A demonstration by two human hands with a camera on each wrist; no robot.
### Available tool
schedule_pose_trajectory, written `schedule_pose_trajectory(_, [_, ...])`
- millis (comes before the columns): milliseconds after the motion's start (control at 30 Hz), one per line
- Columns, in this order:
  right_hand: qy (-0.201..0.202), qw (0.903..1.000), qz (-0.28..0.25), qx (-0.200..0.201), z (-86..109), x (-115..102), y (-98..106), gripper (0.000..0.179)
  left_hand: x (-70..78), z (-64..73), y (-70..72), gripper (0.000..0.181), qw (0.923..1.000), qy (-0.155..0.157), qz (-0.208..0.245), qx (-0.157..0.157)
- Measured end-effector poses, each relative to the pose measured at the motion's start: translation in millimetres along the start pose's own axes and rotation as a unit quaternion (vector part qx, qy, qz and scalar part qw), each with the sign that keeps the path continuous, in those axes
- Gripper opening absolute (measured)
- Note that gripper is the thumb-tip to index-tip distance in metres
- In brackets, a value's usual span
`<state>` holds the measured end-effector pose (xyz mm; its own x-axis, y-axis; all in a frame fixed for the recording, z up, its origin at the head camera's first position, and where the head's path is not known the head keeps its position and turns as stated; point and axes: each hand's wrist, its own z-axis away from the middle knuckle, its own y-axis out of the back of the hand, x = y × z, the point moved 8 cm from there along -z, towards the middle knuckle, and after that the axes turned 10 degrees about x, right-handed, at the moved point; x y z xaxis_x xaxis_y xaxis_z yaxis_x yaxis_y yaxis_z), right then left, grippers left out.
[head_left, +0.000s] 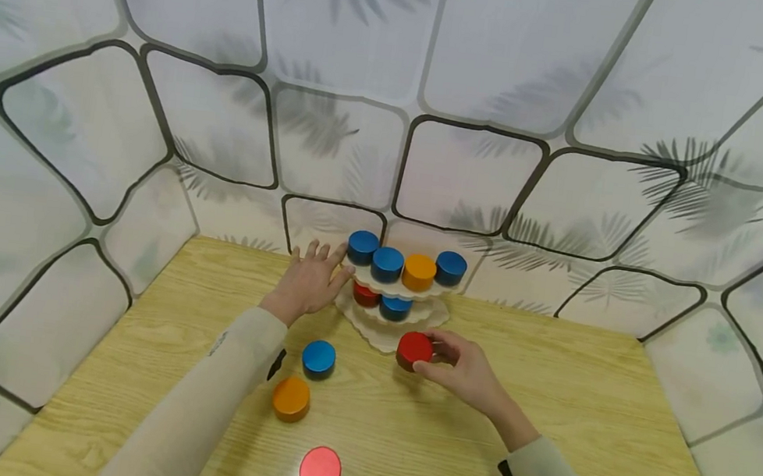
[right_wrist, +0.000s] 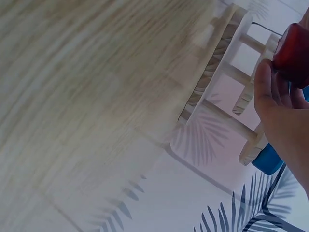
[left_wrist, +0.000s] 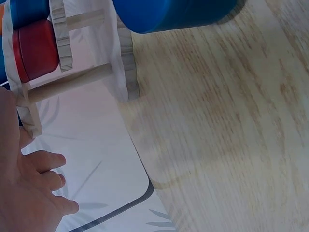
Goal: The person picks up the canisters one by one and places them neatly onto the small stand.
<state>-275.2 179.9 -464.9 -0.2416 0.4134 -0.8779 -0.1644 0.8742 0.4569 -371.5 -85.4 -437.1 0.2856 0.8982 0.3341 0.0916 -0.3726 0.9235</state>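
My right hand (head_left: 468, 370) holds a red round tin (head_left: 414, 350) between thumb and fingers, in front of a tiered wooden stand (head_left: 440, 313) with scalloped edges. In the right wrist view the same red tin (right_wrist: 292, 54) overlaps the stand's upper part. My left hand (head_left: 309, 281) reaches to the stand's left side, fingers spread, thumb and index finger right at the top tier's edge. Several blue tins (head_left: 387, 264) and an orange tin (head_left: 419, 272) sit on that tier. Below, the middle tier bears a red tin (head_left: 366, 294) and a blue tin (head_left: 395, 307), partly hidden.
On the wooden table (head_left: 470, 452), between my forearms, lie a blue tin (head_left: 319, 359), an orange tin (head_left: 292, 398) and, nearest me, a red tin (head_left: 320, 472). A patterned white wall (head_left: 473, 178) rises right behind the stand and along both sides.
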Motion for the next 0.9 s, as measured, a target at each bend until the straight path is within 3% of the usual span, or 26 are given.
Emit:
schedule_pose_trajectory(267, [-0.019,0.9991,-0.014,0.036,-11.6,1,7,0.054,-1.2,0.0,-1.3,0.069,1.0000,0.004,-0.003,-0.008])
schedule_pose_trajectory(600, [-0.055,0.9926,0.015,0.108,-24.5,9,20,0.056,-2.1,-0.5,-4.6,0.070,0.9998,0.008,0.017,-0.004])
schedule_pose_trajectory(900, [-0.078,0.9870,0.021,0.139,-31.0,11,22,0.055,-2.8,-0.7,-3.3,0.070,1.0000,0.002,0.009,0.003])
